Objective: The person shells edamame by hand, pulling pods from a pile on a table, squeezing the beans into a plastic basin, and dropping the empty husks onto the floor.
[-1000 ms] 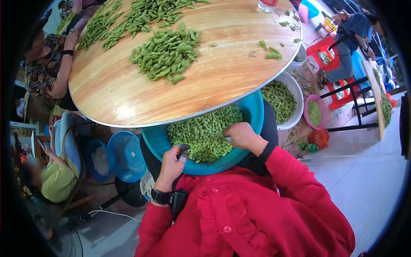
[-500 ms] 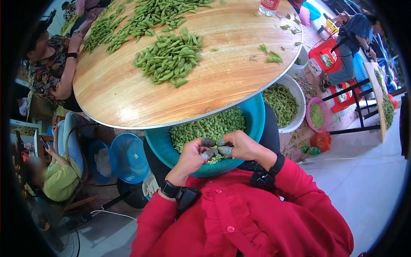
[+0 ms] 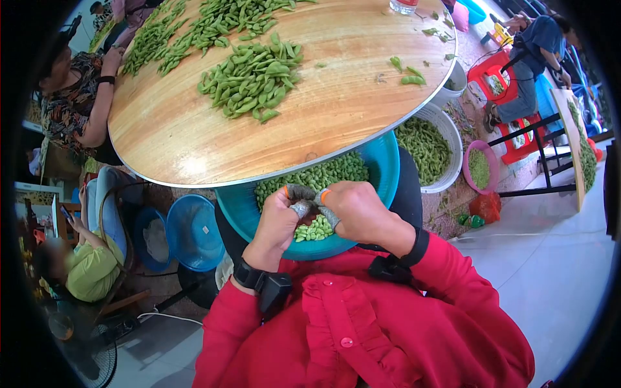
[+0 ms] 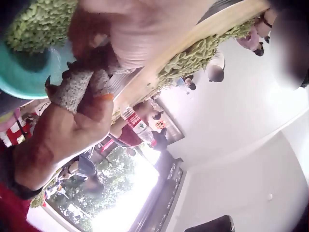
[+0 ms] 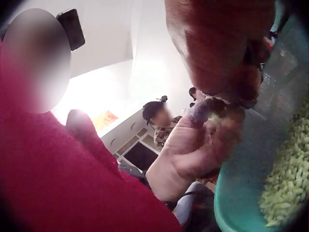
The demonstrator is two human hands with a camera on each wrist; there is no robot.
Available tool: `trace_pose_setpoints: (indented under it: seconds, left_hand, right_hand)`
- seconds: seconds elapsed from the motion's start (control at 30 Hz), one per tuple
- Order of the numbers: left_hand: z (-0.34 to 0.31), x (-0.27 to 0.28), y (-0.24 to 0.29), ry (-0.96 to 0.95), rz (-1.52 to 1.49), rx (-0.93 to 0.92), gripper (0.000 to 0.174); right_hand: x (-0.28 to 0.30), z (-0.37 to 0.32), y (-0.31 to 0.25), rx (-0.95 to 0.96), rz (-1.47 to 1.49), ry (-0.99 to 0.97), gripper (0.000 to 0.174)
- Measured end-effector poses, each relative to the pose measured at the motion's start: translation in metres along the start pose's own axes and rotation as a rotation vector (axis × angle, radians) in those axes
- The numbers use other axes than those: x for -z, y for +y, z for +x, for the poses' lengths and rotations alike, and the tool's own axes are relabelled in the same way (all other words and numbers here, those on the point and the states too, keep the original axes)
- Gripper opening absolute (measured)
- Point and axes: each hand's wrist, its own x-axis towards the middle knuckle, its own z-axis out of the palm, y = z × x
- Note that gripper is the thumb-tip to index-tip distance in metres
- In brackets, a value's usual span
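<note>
Both hands meet over a teal basin [image 3: 386, 174] in the lap, half full of shelled green soybeans [image 3: 314, 229]. My left hand [image 3: 270, 223] curls its thumb and forefinger, both wrapped in grey tape, toward the other hand. The right hand [image 3: 367, 213], its back turned up, brings its taped fingers against the left fingertips. A sliver of a green soybean pod [image 5: 215, 116] shows between the pinching fingertips in the right wrist view; the fingers hide most of it. In the left wrist view, the right hand's taped fingers [image 4: 72, 89] bend in close to the left hand.
A round wooden table [image 3: 213, 152] overhangs the basin's far side, bearing heaps of soybean pods [image 3: 252, 77] and a bottle [image 3: 404, 5]. To the right stand a white basket of pods [image 3: 424, 152] and a pink basin [image 3: 480, 168]. Blue basins [image 3: 194, 233] lie left. Other people sit around.
The hands were apart a second ago, the right one among the beans. They came together over the basin's near side, and the right hand has since turned its back upward.
</note>
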Motion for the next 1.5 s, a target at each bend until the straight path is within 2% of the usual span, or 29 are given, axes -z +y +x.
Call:
trace_pose_setpoints:
  seconds: [0.07, 0.17, 0.27, 0.33, 0.4, 0.43, 0.47, 0.53, 0.57, 0.7, 0.8, 0.93, 0.97, 1.03, 1.17, 1.27, 1.3, 1.37, 1.43, 1.5]
  left_hand:
    - [0.004, 0.004, -0.008, -0.002, -0.039, -0.022, 0.013]
    - [0.004, 0.007, -0.013, -0.054, -0.044, -0.046, 0.015]
    - [0.006, 0.01, -0.021, -0.026, 0.372, -0.229, 0.015]
    - [0.004, 0.023, -0.021, -0.013, 0.957, -0.231, 0.017]
    - [0.004, 0.026, -0.018, -0.022, 1.568, -0.251, 0.023]
    - [0.004, 0.024, -0.019, -0.097, 1.634, -0.166, 0.033]
    - [0.006, 0.021, -0.019, -0.217, 1.659, -0.241, 0.035]
    - [0.01, 0.014, -0.019, -0.461, 1.699, -0.388, 0.041]
    - [0.018, 0.013, -0.023, -0.588, 1.651, -0.372, 0.05]
    - [0.042, 0.016, -0.052, -0.852, 1.855, -0.782, 0.06]
    - [0.059, 0.019, -0.063, -0.939, 1.928, -0.662, 0.06]
    - [0.086, 0.025, -0.059, -0.819, 2.039, -0.633, 0.045]
    - [0.092, 0.029, -0.056, -0.723, 2.034, -0.609, 0.034]
    - [0.111, 0.042, -0.05, -0.449, 1.863, -0.398, 0.03]
    - [0.113, 0.062, -0.029, 0.062, 1.492, -0.031, 0.03]
    - [0.118, 0.081, -0.044, 0.083, 1.181, -0.194, 0.036]
    - [0.108, 0.056, -0.03, 0.072, 1.332, -0.156, 0.043]
    - [0.103, 0.019, -0.02, -0.371, 1.798, -0.258, 0.045]
    - [0.102, -0.007, -0.036, -0.733, 1.702, -0.73, 0.045]
    - [0.1, -0.023, -0.059, -0.925, 1.833, -0.742, 0.045]
  right_hand:
    - [-0.004, 0.0, -0.001, 0.018, 0.003, 0.009, 0.011]
    - [-0.005, -0.002, 0.005, -0.135, 0.04, -0.083, 0.011]
    - [0.004, -0.018, 0.032, -0.152, 0.129, 0.175, 0.015]
    - [0.043, -0.031, 0.052, -0.484, 0.08, 0.262, 0.019]
    - [0.068, -0.06, 0.091, -0.701, 0.004, 0.468, 0.019]
    - [0.075, -0.078, 0.109, -0.71, 0.003, 0.552, 0.019]
    - [0.081, -0.092, 0.121, -0.719, 0.003, 0.635, 0.019]
    - [0.092, -0.111, 0.123, -0.783, 0.022, 0.557, 0.021]
    - [0.095, -0.12, 0.122, -0.815, 0.032, 0.519, 0.022]
    - [0.078, -0.153, 0.146, -0.962, 0.438, 0.533, 0.025]
    - [0.069, -0.166, 0.152, -0.995, 0.776, 0.572, 0.023]
    - [0.059, -0.176, 0.15, -0.904, 0.944, 0.611, 0.014]
    - [0.058, -0.177, 0.149, -0.913, 0.959, 0.606, 0.014]
    - [0.056, -0.178, 0.148, -0.928, 0.987, 0.601, 0.014]
    - [0.056, -0.18, 0.146, -0.928, 0.972, 0.634, 0.013]
    - [0.051, -0.178, 0.148, -0.934, 0.973, 0.649, 0.012]
    - [0.049, -0.178, 0.15, -0.941, 0.971, 0.642, 0.012]
    - [0.042, -0.177, 0.153, -0.965, 0.955, 0.617, 0.013]
    - [0.035, -0.174, 0.155, -0.997, 0.923, 0.581, 0.013]
    - [0.037, -0.168, 0.149, -1.007, 0.951, 0.561, 0.012]
